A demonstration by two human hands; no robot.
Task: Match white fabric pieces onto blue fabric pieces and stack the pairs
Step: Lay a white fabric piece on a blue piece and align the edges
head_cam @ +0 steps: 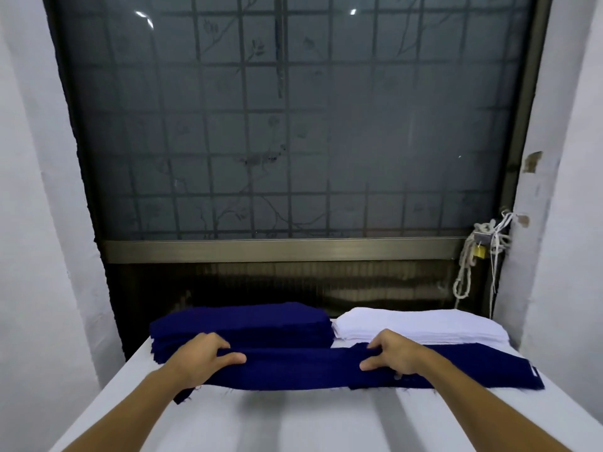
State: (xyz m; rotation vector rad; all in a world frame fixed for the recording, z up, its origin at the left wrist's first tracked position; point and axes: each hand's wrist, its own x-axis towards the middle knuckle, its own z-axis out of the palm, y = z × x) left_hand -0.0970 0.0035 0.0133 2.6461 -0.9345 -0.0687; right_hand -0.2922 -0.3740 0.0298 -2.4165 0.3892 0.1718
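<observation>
A long dark blue fabric piece (pixel 293 370) stretches across the white table (pixel 310 422), lifted slightly above it with a shadow beneath. My left hand (pixel 205 353) grips it near its left end and my right hand (pixel 391 353) grips it right of centre. Behind, a stack of blue fabric pieces (pixel 248 321) lies at the far left. Beside that, at the far right, lies a stack of white fabric pieces (pixel 421 324). A small white tag shows at the held piece's right end.
A dark window with a metal grille (pixel 293 125) rises right behind the stacks. White cord and a padlock (pixel 479 252) hang at its right frame. White walls close in on both sides of the table.
</observation>
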